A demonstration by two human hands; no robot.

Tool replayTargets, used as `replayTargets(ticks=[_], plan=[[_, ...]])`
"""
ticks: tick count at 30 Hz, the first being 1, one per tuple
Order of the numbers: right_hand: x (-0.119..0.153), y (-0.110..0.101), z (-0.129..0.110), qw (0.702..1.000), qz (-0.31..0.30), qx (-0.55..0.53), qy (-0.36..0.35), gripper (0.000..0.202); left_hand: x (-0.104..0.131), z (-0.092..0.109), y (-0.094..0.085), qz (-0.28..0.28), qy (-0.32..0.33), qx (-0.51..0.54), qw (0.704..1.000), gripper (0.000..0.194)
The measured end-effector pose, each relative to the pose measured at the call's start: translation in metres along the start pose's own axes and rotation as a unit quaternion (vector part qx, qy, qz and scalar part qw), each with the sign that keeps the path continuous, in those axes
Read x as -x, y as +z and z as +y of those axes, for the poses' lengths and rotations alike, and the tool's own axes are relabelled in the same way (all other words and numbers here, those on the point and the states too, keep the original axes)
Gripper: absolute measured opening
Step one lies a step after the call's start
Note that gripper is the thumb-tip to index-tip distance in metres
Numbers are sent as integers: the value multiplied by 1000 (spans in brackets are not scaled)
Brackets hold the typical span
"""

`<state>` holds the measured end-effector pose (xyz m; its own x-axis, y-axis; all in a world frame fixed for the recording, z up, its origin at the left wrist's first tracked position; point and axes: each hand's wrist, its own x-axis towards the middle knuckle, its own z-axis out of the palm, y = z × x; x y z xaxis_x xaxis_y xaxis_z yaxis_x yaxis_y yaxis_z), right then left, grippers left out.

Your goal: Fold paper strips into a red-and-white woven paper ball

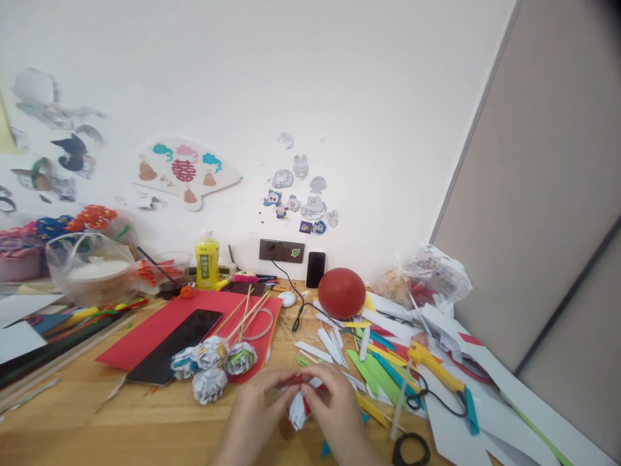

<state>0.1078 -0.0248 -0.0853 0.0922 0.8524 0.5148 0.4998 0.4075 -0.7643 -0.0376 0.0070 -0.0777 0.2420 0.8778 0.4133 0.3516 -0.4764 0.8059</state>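
My left hand (262,404) and my right hand (330,401) meet near the table's front edge, fingertips pinched together. Between them hangs a piece of folded white and red paper (297,411), which both hands hold; its top is partly hidden by the fingers. Left of my hands lie several crumpled paper balls (209,384) on thin wooden sticks (248,315). They rest partly on a red sheet (145,327) and beside a large black phone (177,346).
Cut paper strips (378,372) cover the table on the right, with a yellow glue gun (436,367) and black scissor handles (411,449). A red balloon (341,293), a small phone (315,269) and a yellow bottle (207,260) stand at the back.
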Motion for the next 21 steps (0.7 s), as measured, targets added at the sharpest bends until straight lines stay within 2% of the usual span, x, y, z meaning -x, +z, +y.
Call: replayTargets(ticks=[3,7,11,14,18,21], plan=[[4,1,-2,997,25,34,-58,19,2,-5,3,37,50,-8,998,10],[8,4,0,993,60,61,-77,13,5,-9,6,86,102,-41,990,6],[9,4,0,989,70,78,-104,13,6,-9,5,109,126,-70,984,7],[5,1,-3,990,62,76,-98,9,6,-7,3,111,145,-80,980,8],[-2,-7,-7,995,20,69,-69,7,5,-4,2,94,166,-91,977,9],[-7,-11,-8,993,-7,76,-89,9,4,-2,2,93,191,-85,973,7]])
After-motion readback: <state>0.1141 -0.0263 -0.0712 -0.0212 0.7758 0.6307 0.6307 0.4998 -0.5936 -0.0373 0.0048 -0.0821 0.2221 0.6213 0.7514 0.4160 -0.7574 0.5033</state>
